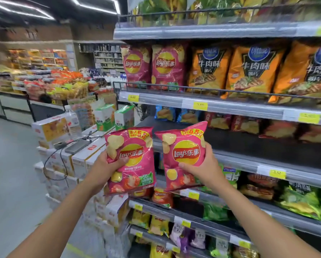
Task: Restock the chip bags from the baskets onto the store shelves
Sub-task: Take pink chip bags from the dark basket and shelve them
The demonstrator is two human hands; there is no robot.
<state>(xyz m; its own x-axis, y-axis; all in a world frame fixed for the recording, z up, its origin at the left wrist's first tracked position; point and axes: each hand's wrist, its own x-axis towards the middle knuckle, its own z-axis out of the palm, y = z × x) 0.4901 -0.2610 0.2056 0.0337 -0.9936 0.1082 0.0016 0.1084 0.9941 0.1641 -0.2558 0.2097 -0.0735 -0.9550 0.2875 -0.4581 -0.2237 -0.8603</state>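
Note:
My left hand (105,167) grips a pink Lay's tomato chip bag (132,164) by its left edge, thumb across the front. A second pink Lay's bag (184,159) is held upright by my right hand (202,168), fingers wrapped round its right edge. Both bags hang in front of the shelf unit, side by side and a little apart. Two matching pink bags (152,66) stand on the upper shelf (230,107) behind a black wire rail, at its left end. No basket is in view.
Orange beef-flavour bags (252,69) fill the rest of that shelf. The shelf below (267,146) is dark with bags far back. Stacked white cartons (74,155) with a phone and cable on top stand left of the shelves. Grey aisle floor lies at far left.

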